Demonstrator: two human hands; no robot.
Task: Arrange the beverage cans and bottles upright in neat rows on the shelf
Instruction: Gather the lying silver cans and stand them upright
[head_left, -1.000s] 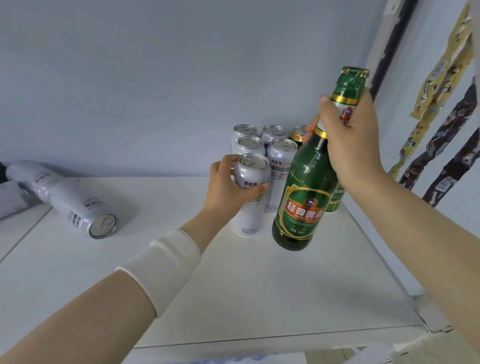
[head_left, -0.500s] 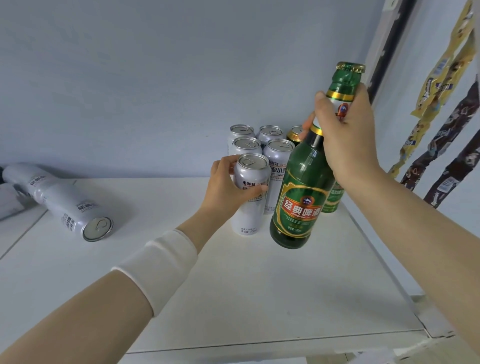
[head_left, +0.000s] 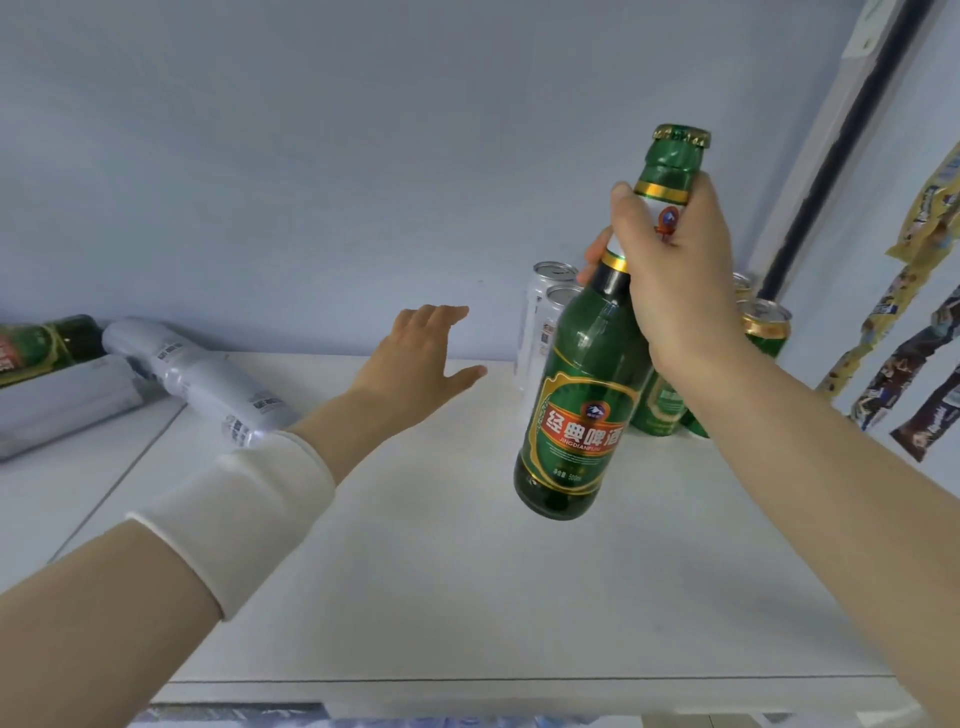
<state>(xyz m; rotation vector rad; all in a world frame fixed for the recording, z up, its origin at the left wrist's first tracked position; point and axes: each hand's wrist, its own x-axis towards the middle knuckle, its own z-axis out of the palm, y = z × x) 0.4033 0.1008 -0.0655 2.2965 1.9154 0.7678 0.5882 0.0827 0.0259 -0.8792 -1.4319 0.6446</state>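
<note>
One can is off your hands: your left hand (head_left: 415, 358) has let go of the white can and spreads empty, drifting toward the lying cans (head_left: 208, 384) beyond it. Your right hand (head_left: 675, 270) keeps the green bottle (head_left: 582, 415) clenched by its neck, tilted above the shelf (head_left: 467, 597), so standing it by the upright cans (head_left: 545, 312) behind comes next.

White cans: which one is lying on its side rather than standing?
The white can at the left, beside the left hand; the others stand upright at the back right.

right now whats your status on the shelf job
Left hand open, empty. Right hand grips green bottle by neck, off the shelf. White cans lying left.
</note>
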